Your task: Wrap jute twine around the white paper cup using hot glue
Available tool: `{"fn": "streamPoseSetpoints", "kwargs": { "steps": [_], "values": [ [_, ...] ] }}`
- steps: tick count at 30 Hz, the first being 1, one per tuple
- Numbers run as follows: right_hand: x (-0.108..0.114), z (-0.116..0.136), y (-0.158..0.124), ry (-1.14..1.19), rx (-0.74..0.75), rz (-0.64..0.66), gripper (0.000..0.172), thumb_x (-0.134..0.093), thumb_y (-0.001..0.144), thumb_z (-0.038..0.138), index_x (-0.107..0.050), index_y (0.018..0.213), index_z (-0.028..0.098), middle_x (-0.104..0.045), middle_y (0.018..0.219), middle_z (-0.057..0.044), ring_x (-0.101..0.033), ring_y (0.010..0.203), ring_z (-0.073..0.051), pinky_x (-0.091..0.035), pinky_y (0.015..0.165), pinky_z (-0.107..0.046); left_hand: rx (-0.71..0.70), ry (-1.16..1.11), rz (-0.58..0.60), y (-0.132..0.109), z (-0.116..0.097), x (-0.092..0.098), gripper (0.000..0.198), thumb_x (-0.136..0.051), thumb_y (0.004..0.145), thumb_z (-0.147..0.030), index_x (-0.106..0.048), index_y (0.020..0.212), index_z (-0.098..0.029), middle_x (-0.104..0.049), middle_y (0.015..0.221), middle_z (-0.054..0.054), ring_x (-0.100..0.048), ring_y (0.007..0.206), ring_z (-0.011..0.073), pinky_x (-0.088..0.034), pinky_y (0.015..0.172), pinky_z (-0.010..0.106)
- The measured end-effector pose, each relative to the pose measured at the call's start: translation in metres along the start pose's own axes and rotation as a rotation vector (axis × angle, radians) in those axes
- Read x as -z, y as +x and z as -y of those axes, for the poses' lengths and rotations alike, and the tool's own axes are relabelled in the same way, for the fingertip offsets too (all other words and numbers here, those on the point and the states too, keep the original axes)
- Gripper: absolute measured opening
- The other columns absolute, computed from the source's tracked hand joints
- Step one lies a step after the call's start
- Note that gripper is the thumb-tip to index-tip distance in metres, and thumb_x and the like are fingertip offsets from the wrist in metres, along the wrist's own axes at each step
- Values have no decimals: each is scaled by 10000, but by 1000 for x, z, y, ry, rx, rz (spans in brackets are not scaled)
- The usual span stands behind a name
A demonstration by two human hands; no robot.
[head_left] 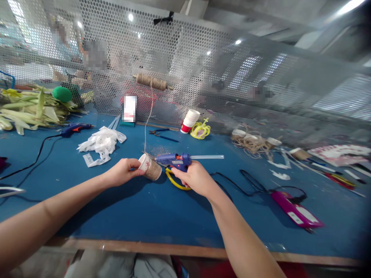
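Note:
My left hand (127, 170) grips a tilted paper cup (143, 163) by its rim. Twine (152, 170) is wrapped around the cup's lower part. In my right hand (195, 177) is a blue hot glue gun (173, 159), a clear glue stick (208, 157) poking out of its back. The gun's nozzle points left at the cup; whether it touches cannot be made out. A strand of twine (149, 116) runs from a spool (151, 82) on the mesh panel down to the cup. Yellow-handled scissors (175, 184) lie partly hidden beneath my right hand.
Behind stand stacked cups (189, 120) beside a yellow crown-shaped piece (200, 130) and pliers (164, 136). White plastic scraps (101, 143), corn husks (34, 108) and another glue gun (75, 129) lie left. At right are a purple power strip (297, 210) and a twine tangle (252, 144).

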State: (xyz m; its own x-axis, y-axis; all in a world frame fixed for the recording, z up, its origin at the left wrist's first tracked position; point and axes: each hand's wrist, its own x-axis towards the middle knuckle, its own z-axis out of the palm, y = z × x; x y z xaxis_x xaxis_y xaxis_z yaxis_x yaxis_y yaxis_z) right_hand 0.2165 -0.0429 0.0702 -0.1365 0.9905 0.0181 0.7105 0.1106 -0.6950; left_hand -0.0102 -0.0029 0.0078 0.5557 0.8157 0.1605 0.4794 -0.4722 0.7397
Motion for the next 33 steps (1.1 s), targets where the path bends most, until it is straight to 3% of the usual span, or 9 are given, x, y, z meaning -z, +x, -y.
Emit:
{"fn": "streamPoseSetpoints", "kwargs": {
  "steps": [9, 11, 14, 19, 22, 25, 29, 31, 33],
  "values": [
    [-2, -16, 23, 301, -54, 80, 177, -558, 692, 303, -536, 612, 147, -452, 365, 53, -378, 319, -60, -327, 369, -188, 2, 48, -13, -1, -5, 1, 329, -439, 802, -394, -565, 684, -113, -498, 662, -5, -438, 638, 112, -330, 593, 207],
    [2, -24, 36, 345, -91, 26, 158, -571, 683, 298, -539, 643, 149, -483, 406, 43, -417, 347, -72, -343, 383, -196, -5, 45, -25, -1, -6, 2, 322, -442, 803, -383, -564, 681, -111, -500, 671, -4, -443, 640, 110, -338, 598, 205],
    [8, -39, 62, 249, -152, -151, 155, -574, 694, 293, -544, 644, 150, -566, 533, -2, -509, 460, -96, -394, 456, -208, -30, 63, -40, -1, -7, 3, 310, -448, 807, -357, -575, 682, -104, -516, 691, 8, -464, 649, 113, -353, 615, 209],
    [7, -64, 98, 46, -255, -244, 267, -523, 754, 308, -525, 535, 154, -577, 531, -54, -556, 529, -149, -413, 540, -255, -115, 110, -49, -1, -10, 3, 305, -449, 821, -325, -611, 700, -97, -551, 744, 40, -501, 674, 127, -376, 637, 221],
    [6, -69, 106, -75, -306, -281, 270, -585, 711, 295, -527, 488, 154, -599, 555, -116, -605, 735, -258, -416, 657, -318, -159, 119, -29, -2, -12, 3, 275, -452, 828, -300, -634, 769, -102, -584, 798, 62, -529, 706, 139, -389, 655, 226],
    [4, -59, 105, -127, -282, -299, 176, -619, 688, 270, -601, 587, 127, -644, 768, -186, -530, 989, -330, -373, 788, -374, -169, 129, -27, -3, -15, 4, 258, -459, 829, -280, -644, 806, -101, -599, 827, 80, -549, 739, 155, -400, 671, 232],
    [-9, -30, 98, -51, -152, -144, 367, -514, 759, 477, -668, 684, 152, -663, 877, -129, -549, 961, -261, -380, 804, -338, -186, 124, -24, -3, -16, 3, 256, -463, 830, -276, -649, 817, -101, -604, 819, 83, -555, 740, 161, -409, 681, 238],
    [-21, -15, 95, 96, -74, 48, 491, -399, 784, 576, -686, 714, 185, -674, 862, -71, -585, 849, -188, -414, 752, -294, -198, 113, -11, -4, -16, 2, 259, -462, 831, -280, -651, 819, -103, -604, 818, 82, -554, 735, 158, -411, 681, 238],
    [-32, -4, 92, 411, 10, 290, 452, -460, 755, 568, -687, 737, 177, -669, 874, -65, -576, 836, -159, -415, 751, -278, -212, 101, -9, -4, -16, 1, 263, -459, 831, -281, -651, 846, -101, -601, 832, 85, -549, 734, 157, -410, 679, 238]
  ]
}}
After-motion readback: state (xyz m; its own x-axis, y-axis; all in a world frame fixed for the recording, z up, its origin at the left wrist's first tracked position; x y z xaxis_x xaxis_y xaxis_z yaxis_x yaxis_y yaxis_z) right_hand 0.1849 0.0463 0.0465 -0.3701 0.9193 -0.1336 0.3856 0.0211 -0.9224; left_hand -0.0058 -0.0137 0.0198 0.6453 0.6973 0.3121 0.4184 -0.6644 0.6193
